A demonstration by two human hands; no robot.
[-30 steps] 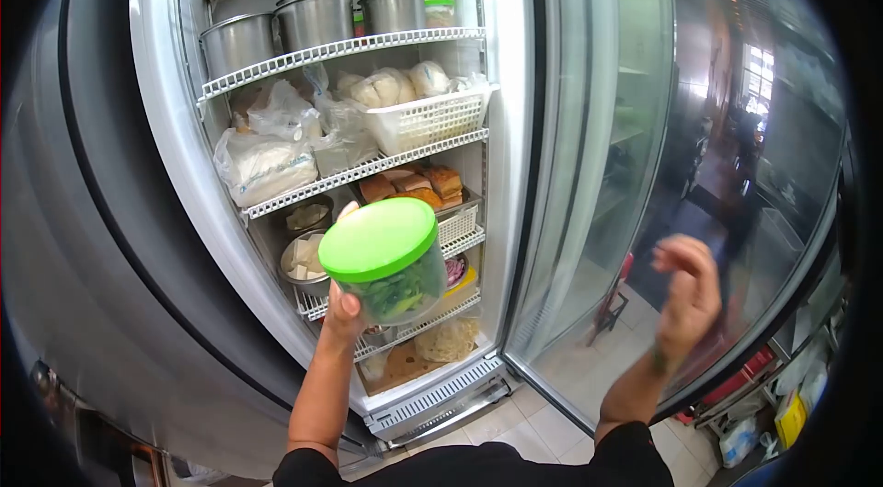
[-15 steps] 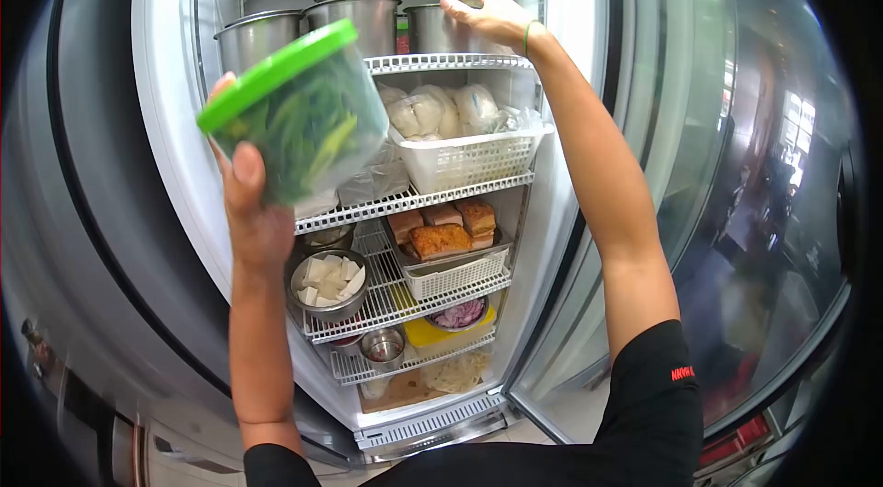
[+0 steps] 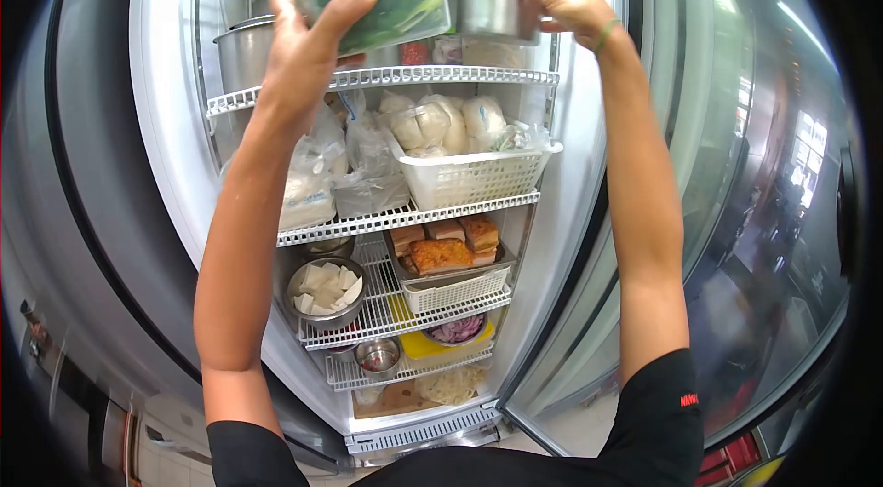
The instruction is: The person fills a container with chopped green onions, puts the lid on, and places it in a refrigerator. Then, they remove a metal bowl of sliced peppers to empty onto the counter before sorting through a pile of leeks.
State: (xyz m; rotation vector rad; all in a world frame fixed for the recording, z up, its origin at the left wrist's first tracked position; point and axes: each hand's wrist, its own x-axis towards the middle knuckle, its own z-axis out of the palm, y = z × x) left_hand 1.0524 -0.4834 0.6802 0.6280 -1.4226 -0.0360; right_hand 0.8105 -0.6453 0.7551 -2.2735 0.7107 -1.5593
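Note:
My left hand (image 3: 313, 41) is closed around a clear plastic food container (image 3: 400, 4) with a bright green lid, held up in front of the top shelf. Green vegetables show through its wall. The thumb presses on the near side; most of the fingers are hidden behind it. Just to the right, my right hand (image 3: 575, 11) grips a round stainless steel pot (image 3: 486, 7) by its rim, at the upper right of the fridge. The pot looks lifted above the shelf. Behind these two, a tub with red contents (image 3: 415, 53) is partly visible.
Another steel pot (image 3: 245, 55) stands left on the upper wire shelf (image 3: 478, 77). Below are a white basket (image 3: 474, 179) of bagged pale lumps, cooked meat slabs (image 3: 441, 255) and a bowl (image 3: 324, 312) of white pieces. The glass door (image 3: 736, 211) stands open at right.
My left hand has raised the green-lidded container up and to the right. My right hand, formerly open near the pot, now grips its rim, and the pot has moved up and right.

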